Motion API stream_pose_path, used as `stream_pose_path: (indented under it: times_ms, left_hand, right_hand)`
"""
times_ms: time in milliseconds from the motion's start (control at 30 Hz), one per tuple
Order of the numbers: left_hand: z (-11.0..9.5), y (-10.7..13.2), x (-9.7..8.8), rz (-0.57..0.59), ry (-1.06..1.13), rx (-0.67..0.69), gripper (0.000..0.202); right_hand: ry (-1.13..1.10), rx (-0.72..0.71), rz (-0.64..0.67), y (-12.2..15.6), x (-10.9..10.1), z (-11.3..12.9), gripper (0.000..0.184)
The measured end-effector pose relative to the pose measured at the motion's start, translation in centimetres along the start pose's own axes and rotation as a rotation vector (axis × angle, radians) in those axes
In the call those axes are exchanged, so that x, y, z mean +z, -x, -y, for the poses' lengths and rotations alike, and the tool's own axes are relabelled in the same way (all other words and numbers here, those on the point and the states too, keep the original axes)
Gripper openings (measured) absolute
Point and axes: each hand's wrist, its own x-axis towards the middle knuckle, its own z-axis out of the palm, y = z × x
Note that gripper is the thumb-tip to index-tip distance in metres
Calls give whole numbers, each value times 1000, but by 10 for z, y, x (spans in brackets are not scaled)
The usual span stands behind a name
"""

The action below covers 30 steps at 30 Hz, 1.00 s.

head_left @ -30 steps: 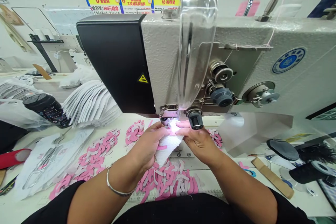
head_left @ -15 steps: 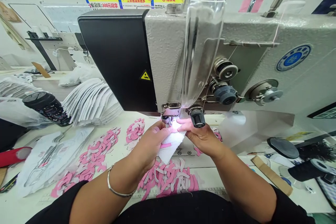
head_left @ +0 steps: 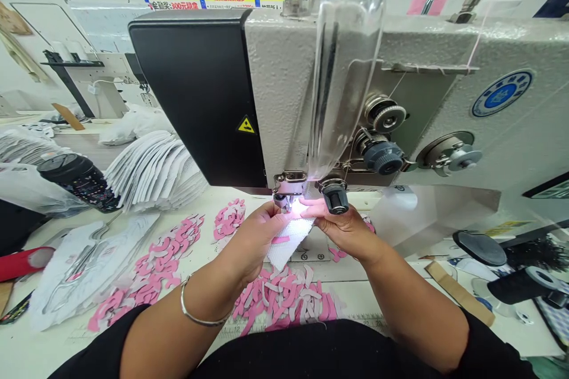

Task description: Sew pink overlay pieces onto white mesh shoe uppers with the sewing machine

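A white mesh fabric piece (head_left: 288, 241) with a pink strip on it lies under the presser foot (head_left: 287, 196) of the grey sewing machine (head_left: 400, 95), lit by the machine's lamp. My left hand (head_left: 252, 241) pinches the piece's left edge, fingers closed on it. My right hand (head_left: 342, 228) grips its right edge beside the needle, fingertips pressed on the fabric. A silver bangle (head_left: 198, 315) circles my left wrist. A clear guard (head_left: 342, 65) hangs over the needle area.
Pink and white cut strips lie in a heap (head_left: 287, 301) just in front of me and in rows (head_left: 155, 266) to the left. A fanned stack of white pieces (head_left: 153, 172), a dark bottle (head_left: 77, 180) and a thread cone (head_left: 524, 285) stand around.
Both hands and the fabric piece have edged slightly further under the presser foot; the view has dipped a little. Grips are unchanged.
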Motion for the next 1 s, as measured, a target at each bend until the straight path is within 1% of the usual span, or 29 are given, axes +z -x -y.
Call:
stream_pose_path:
  times_ms: [100,233,433,567,667,800,900,967,1000]
  left_hand:
    - [-1,-1,-1,9,6,9,18]
    - [0,-4,-7,25,21,13,20]
    - [-1,-6,-15,14,33,18,20]
    - [-2,-4,-23,39,101,28,27]
    - [2,2,-30,39,163,13,28]
    - [9,8,-38,42,205,-35,28]
    - [11,6,-42,35,208,-50,23]
    - [10,2,-43,11,204,-28,22]
    - [9,-1,-44,6,203,-13,22]
  right_hand:
    - [12,-3,0,0,0,1,24]
    - [43,14,3,-2,-2,5,23]
    - [100,9,-5,-1,-1,12,25]
    - [142,22,-37,2,3,17,26]
    - [175,23,-76,4,7,21,27]
    - [273,8,-109,6,12,28,36]
    - [381,-9,-120,8,16,36,36]
    - [466,0,-99,10,18,42,35]
    - [501,9,-62,10,18,45,36]
